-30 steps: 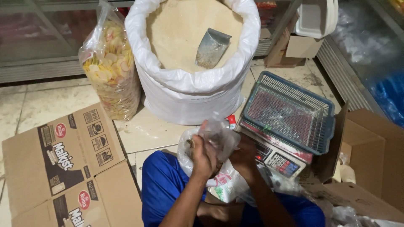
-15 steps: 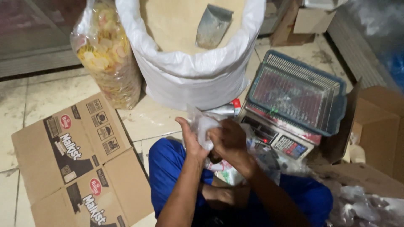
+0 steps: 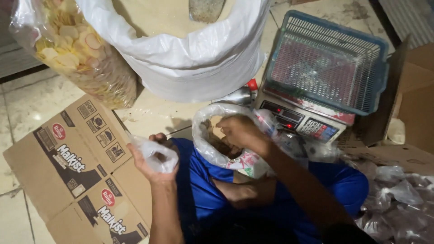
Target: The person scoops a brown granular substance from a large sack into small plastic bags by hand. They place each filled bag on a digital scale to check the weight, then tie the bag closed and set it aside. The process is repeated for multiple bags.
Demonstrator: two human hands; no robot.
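We sit on the floor with the weighing scale (image 3: pixel 307 119) in front of us, and we place everything else by it. Our left hand (image 3: pixel 151 158), well to the left of the scale and above the flattened cardboard box (image 3: pixel 77 167), has its fingers closed around a small clear plastic bag (image 3: pixel 156 153), pinching the film near its mouth. Our right hand (image 3: pixel 239 131), just left of the scale, dips into the open top of a larger plastic bag (image 3: pixel 212 144) resting against our lap; its fingers curl inward over the contents, though we cannot tell whether they actually grip anything.

The small bag looks to us very light, thin and limp, and probably slippery, so it is best taken by the rim with a pinch, spreading the mouth between fingers. The larger bag seems soft and floppy, likely to slump unless its rolled edge is held.

A blue mesh basket (image 3: pixel 325 58) sits on the scale. Behind and left of the scale stands a big white sack (image 3: pixel 203 58) of pale grain, and farther left a clear bag of crackers (image 3: pixel 81 54). To the right of the scale are open cardboard cartons (image 3: pixel 416 90) and a heap of small filled bags (image 3: pixel 398 199).
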